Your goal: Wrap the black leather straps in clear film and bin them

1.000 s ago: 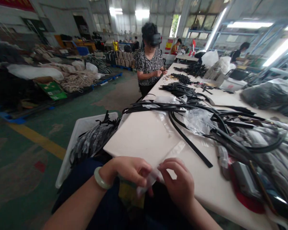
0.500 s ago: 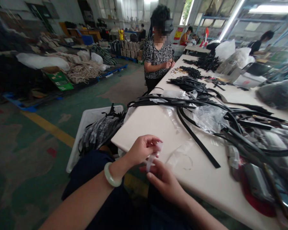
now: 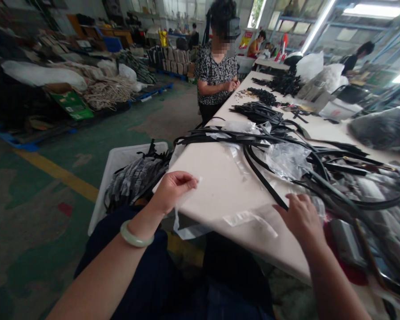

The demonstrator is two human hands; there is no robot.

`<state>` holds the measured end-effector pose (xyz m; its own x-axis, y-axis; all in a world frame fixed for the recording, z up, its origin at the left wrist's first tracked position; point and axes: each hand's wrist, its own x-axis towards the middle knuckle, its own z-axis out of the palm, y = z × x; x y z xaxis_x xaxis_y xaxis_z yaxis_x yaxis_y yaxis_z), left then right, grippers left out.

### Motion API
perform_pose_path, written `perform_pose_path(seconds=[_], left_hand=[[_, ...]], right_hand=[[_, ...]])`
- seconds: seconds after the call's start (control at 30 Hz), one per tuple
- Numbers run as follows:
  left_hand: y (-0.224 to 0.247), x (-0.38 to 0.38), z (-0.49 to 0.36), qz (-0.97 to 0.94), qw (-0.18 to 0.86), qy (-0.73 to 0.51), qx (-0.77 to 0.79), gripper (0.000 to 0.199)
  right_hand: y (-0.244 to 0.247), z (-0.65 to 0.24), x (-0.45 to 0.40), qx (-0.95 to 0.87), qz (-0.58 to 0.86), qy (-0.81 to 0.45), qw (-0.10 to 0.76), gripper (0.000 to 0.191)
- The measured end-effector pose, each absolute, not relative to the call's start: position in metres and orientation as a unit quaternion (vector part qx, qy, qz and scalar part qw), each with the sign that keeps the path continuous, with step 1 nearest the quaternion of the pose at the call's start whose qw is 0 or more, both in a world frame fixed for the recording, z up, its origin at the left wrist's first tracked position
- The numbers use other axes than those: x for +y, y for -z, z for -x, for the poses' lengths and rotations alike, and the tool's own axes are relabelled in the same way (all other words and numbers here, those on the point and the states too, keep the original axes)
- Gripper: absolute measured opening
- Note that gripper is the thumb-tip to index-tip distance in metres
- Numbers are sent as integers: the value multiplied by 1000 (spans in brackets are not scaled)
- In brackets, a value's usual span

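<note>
Near the table's left corner, my left hand (image 3: 175,191) pinches the end of a clear plastic strip (image 3: 190,232), which hangs in a loop below the table edge. My right hand (image 3: 302,218) is over the right part of the table, fingers apart, by the end of a flat black strap (image 3: 265,178). Whether it touches the strap is hard to tell. Another piece of clear plastic (image 3: 250,218) lies between my hands on the white table (image 3: 210,178).
Black straps (image 3: 220,137) and crumpled plastic (image 3: 288,161) cross the table. A white bin (image 3: 103,186) of wrapped straps stands left of it. A grey and red device (image 3: 345,244) is at the right. Across the table's far left side sits a person (image 3: 216,66).
My hands have moved apart from each other: the left went left with the plastic strip, the right went right toward the black strap and has opened. The view has shifted slightly.
</note>
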<state>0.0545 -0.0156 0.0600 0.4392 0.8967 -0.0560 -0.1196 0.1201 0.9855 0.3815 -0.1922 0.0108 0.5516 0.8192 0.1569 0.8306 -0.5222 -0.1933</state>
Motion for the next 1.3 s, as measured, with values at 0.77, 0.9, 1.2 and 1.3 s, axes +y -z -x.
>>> perform_pose_path(seconds=[0.77, 0.9, 1.2, 1.3], left_hand=[[-23, -47, -23, -601, 695, -208, 336, 22], [-24, -47, -24, -653, 659, -184, 326, 22], [-13, -52, -32, -681, 606, -180, 369, 19], [-9, -55, -35, -646, 624, -216, 383, 20]], right_hand=[[-43, -213, -129, -509, 533, -437, 515, 19], [-34, -204, -129, -505, 561, -429, 495, 22], [-7, -198, -110, -369, 485, -516, 602, 36], [-2, -187, -119, -418, 482, -525, 564, 33]])
